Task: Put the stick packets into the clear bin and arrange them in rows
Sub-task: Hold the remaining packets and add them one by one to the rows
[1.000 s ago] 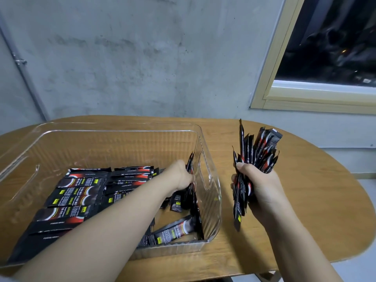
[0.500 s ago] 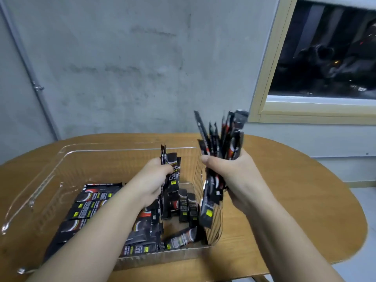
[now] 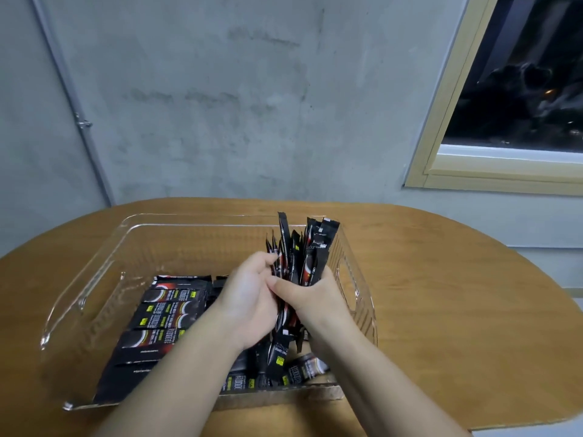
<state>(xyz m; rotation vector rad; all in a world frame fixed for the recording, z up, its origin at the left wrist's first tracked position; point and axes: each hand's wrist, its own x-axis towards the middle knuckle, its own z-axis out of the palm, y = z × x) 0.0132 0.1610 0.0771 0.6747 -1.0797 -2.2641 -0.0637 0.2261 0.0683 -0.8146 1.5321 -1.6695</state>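
A clear plastic bin (image 3: 94,279) stands on the round wooden table (image 3: 457,294). Black stick packets with red and yellow print lie flat in a row (image 3: 167,313) along its left half. Over the bin's right half, my left hand (image 3: 249,301) and my right hand (image 3: 312,301) together grip one upright bundle of stick packets (image 3: 303,250), whose tops fan out above my fingers. A few loose packets (image 3: 303,370) lie askew on the bin floor under my hands.
The bin has a handle cut-out in its right wall (image 3: 347,282). A grey concrete wall (image 3: 220,105) rises behind the table, with a window frame (image 3: 448,121) at the upper right. The table's right part is bare wood.
My right hand has carried its bundle left, from beside the bin to inside it. My left hand has lifted its packets and joined them to that bundle.
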